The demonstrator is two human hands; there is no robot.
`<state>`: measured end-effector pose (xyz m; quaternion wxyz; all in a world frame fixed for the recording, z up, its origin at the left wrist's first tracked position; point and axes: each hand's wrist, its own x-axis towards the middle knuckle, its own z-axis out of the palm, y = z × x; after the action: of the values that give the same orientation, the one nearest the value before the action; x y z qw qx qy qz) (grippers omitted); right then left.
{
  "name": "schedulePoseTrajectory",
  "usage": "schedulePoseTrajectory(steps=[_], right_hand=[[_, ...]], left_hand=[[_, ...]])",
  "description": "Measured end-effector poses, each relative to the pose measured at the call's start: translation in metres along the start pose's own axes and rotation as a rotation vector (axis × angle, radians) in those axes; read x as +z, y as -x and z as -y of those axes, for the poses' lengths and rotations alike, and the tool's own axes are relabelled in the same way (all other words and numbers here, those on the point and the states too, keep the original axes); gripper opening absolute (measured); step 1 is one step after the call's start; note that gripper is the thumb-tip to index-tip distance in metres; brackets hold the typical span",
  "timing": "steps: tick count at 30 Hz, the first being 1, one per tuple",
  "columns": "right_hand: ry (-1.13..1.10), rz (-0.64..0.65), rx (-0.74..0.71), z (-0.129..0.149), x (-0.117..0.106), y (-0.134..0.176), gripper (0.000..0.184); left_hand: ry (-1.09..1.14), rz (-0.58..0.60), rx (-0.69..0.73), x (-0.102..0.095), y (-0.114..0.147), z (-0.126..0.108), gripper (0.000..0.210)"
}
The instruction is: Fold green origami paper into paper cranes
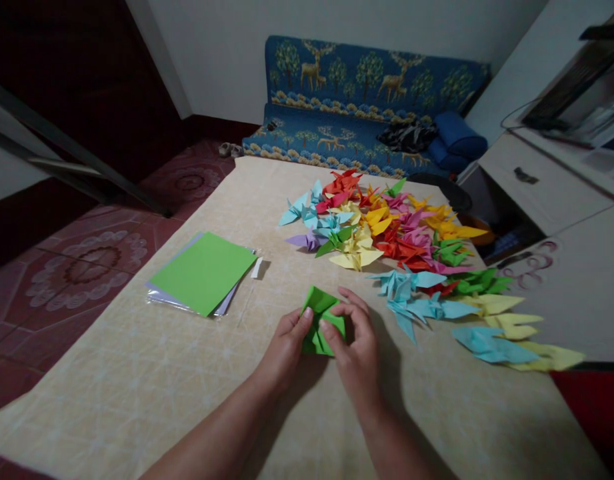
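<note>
While the left hand (285, 347) and right hand (358, 348) both pinch the folded green paper (317, 335), uneven thumb pressure could skew its creases.

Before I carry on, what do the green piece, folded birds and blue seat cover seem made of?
Green piece: matte paper, judging by its creases.
Folded birds: likely similar paper, with sharp points and flat colour.
Blue seat cover: probably fabric, dull and patterned; the weave isn't discernible.
</note>
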<state>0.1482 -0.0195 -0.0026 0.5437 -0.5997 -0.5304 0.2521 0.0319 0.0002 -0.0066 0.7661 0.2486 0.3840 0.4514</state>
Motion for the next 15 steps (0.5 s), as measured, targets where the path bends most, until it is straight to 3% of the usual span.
schedulePoseTrajectory(steps=[4, 9, 15], right_hand=[[-0.183, -0.029, 0.089, -0.009, -0.015, -0.006, 0.022], [-0.147, 0.029, 0.096, -0.015, -0.018, -0.008, 0.024], [-0.01, -0.02, -0.02, -0.006, -0.015, -0.008, 0.007]], left_hand=[[-0.057, 0.051, -0.011, -0.005, 0.0, -0.008, 0.036], [-0.186, 0.109, 0.022, -0.009, 0.0, -0.011, 0.029], [-0.238, 0.125, 0.059, -0.008, -0.001, -0.013, 0.034]])
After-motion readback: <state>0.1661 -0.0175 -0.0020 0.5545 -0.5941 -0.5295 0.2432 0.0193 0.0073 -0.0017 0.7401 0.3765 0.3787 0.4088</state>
